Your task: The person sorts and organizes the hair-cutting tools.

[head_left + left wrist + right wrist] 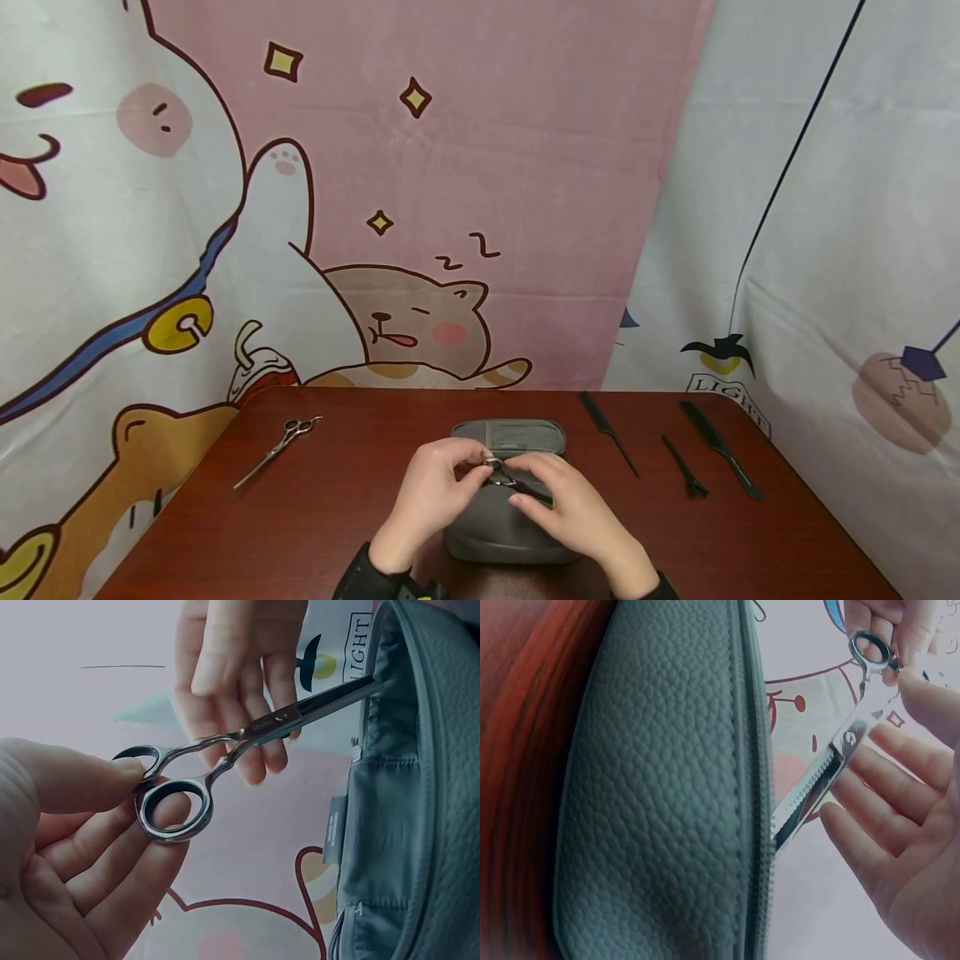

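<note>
The left hand [438,479] grips toothed scissors [259,729] by the rings, tips at the open mouth of the pouch [510,525]; the right hand [573,504], fingers loosely extended, is beside the blades. Across the desk [337,521] lie other scissors [277,450] and two combs [705,429].

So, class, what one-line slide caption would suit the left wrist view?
A left hand holds toothed scissors by the handles, pointing toward an open grey case, the right hand behind.
</note>
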`<state>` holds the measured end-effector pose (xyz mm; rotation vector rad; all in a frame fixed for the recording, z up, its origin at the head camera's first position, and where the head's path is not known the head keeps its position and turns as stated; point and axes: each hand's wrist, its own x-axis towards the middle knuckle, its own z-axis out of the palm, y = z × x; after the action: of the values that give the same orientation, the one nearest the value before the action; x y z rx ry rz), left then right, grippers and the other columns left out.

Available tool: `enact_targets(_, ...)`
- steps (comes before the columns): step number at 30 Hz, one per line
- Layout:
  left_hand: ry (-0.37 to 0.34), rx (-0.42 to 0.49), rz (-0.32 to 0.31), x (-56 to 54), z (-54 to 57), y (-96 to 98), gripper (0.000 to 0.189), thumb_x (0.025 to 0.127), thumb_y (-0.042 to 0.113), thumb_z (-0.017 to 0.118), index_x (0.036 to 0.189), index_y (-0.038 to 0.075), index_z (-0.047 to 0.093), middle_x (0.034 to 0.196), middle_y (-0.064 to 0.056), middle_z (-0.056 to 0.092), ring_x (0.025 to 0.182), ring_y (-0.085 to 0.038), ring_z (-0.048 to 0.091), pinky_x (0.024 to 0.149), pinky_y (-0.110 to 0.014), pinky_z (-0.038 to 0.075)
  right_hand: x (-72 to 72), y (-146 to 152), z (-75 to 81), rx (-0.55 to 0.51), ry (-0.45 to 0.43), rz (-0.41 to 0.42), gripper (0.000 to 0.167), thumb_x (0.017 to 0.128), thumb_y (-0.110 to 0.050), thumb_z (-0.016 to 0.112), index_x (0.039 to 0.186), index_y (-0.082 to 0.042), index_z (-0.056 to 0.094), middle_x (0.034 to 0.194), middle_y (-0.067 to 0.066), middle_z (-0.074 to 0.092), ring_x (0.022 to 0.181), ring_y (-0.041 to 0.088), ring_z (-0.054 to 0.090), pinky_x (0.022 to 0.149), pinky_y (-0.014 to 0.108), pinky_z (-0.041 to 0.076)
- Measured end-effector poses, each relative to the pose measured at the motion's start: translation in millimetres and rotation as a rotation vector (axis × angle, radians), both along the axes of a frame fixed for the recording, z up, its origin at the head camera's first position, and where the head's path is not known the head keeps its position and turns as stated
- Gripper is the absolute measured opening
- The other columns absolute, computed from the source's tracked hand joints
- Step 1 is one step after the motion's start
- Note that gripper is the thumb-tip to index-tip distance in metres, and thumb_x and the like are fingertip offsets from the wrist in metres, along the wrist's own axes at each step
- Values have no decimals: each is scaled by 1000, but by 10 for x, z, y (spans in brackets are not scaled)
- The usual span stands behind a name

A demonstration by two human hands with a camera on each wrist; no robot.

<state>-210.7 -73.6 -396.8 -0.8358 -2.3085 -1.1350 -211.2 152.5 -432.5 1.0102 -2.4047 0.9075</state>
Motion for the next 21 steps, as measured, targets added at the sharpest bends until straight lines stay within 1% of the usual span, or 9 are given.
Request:
enact_targets(3, -9, 7, 35, -16, 16, -28, 15, 82, 3, 79, 91, 14, 74, 84, 2, 70, 72, -5, 62, 63, -24, 53, -5, 26, 10, -4, -1, -19, 44, 91, -28, 73, 131, -15, 60, 129, -3, 60, 118, 19, 57, 91, 42, 51)
enact_targets(6, -12, 22, 71, -33, 32, -58, 16, 81, 3, 80, 89, 15, 74, 83, 6, 69, 71, -4, 62, 62, -24, 53, -15, 51, 21, -15, -7, -31, 51, 90, -30, 74, 136, -14, 58, 132, -1, 59, 121, 20, 56, 92, 43, 50)
enact_targets(13, -24, 74, 142, -77, 52, -153, 19, 80, 2, 81, 87, 18, 73, 79, 11, 67, 68, -2, 61, 61, -24, 53, -33, 112, 36, -42, -26, -72, 64, 86, -23, 79, 143, -17, 52, 139, 2, 55, 127, 23, 52, 95, 49, 48)
enact_targets(17, -32, 105, 169, -103, 61, -227, 20, 80, 2, 80, 88, 19, 73, 79, 12, 67, 67, -1, 61, 61, -24, 52, -34, 162, 39, -57, -36, -88, 67, 86, -22, 79, 146, -16, 49, 141, 3, 53, 128, 25, 51, 94, 50, 48)
enact_targets(21, -47, 137, 186, -141, 61, -320, 20, 81, 2, 80, 89, 19, 73, 79, 13, 68, 66, -1, 62, 61, -25, 53, -41, 227, 44, -77, -27, -100, 67, 87, -22, 78, 146, -11, 48, 142, 7, 52, 126, 29, 51, 90, 49, 51)
